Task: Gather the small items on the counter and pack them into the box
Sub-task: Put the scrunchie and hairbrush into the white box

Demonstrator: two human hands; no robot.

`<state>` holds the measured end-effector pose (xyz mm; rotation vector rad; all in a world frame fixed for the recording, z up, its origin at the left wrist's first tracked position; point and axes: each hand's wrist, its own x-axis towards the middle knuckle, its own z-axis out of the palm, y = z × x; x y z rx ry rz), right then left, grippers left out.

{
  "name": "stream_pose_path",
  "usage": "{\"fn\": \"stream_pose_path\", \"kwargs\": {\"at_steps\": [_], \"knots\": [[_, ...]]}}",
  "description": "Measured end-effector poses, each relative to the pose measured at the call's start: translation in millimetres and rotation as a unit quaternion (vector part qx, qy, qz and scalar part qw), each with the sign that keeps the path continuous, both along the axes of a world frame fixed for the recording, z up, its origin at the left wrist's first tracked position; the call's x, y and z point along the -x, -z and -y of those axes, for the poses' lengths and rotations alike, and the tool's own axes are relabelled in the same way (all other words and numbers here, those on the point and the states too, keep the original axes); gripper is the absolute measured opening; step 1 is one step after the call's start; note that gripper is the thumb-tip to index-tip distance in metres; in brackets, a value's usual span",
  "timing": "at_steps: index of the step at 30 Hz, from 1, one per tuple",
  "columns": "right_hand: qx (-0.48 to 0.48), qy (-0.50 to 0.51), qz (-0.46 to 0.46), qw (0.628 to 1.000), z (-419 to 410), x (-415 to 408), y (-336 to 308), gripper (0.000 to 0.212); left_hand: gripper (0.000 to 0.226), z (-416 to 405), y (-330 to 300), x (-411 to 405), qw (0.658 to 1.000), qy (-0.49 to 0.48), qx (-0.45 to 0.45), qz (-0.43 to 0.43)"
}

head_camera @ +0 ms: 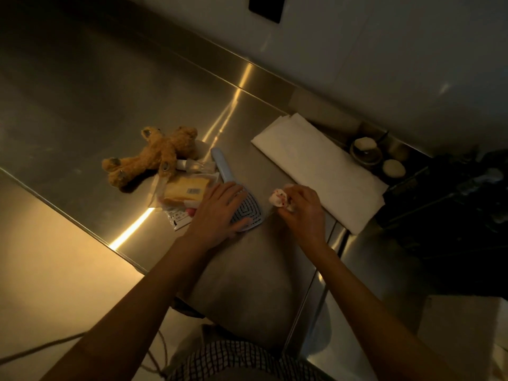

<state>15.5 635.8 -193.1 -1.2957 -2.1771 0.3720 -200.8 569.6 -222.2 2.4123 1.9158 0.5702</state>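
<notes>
Stainless steel counter (247,270), viewed from above under dim warm light. Nearest the viewer, a checked garment (225,361) at the lower edge, from which two bare forearms extend forward. Left hand (217,213) lies palm-down with fingers (233,192) straight and spread, resting on the perforated head of a pale blue slotted scoop (248,213); the thumb runs along the scoop's near edge. The scoop's handle extends beyond the fingers, away from the viewer. Right hand (301,211), just beside the scoop head on its right, has fingers curled, pinching a small white item with red marks (280,200) at the fingertips; the item's nature cannot be told. Immediately left of the left fingers: a yellow packet in clear wrapping (185,192) bearing a barcode label, lying over a white printed sachet (178,218); further clear wrappers (192,166) lie just beyond, touching the scoop handle. Farther left and beyond, a brown teddy bear (154,156) lies sprawled on the counter, one leg overlapping the wrappers. Beyond the right fingers, a folded white cloth (316,166) lies diagonally on the counter. Past the cloth, at the counter's far right edge, small round containers (365,152) sit in shadow before a pale wall (384,50); their contents cannot be told.
</notes>
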Motion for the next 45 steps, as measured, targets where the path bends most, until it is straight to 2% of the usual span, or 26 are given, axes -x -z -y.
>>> {"fn": "stream_pose_path", "kwargs": {"at_steps": [4,8,12,16,21,26,34,40,45], "knots": [[-0.017,-0.005,-0.025,1.0,3.2,-14.1,-0.6,0.038,0.052,-25.5,-4.3,23.6,1.0,0.0,-0.001,-0.001],[-0.013,0.001,-0.034,0.999,4.0,-14.1,0.3,0.04,0.045,-52.5,-8.4,48.7,0.999,0.029,-0.008,-0.037],[-0.01,-0.004,-0.047,0.999,-2.7,-1.1,-7.9,0.039,0.053,-79.5,-13.1,65.7,0.995,0.07,0.016,-0.069],[0.002,-0.005,-0.051,0.999,-10.5,10.9,-12.3,0.038,0.037,-99.7,-22.9,79.1,0.985,0.127,0.023,-0.119],[0.011,0.001,-0.038,0.999,-17.4,17.3,-5.7,0.036,0.047,-120.5,-25.5,91.2,0.966,0.168,0.106,-0.168],[0.026,0.002,-0.03,0.999,-15.5,17.0,-6.5,0.039,0.036,-132.4,-25.5,95.3,0.961,0.212,0.108,-0.144],[0.041,0.033,-0.071,0.996,-16.5,8.1,-18.7,0.039,0.032,-127.2,-31.6,91.9,0.965,0.239,0.055,-0.09],[0.006,0.076,-0.088,0.993,-15.5,-7.4,-27.2,0.041,0.031,-111.3,-60.0,75.1,0.976,0.217,0.002,-0.022],[-0.026,0.101,-0.101,0.989,-6.9,-22.1,-32.8,0.038,0.031,-99.4,-63.4,58.1,0.982,0.188,-0.018,-0.002]]}}
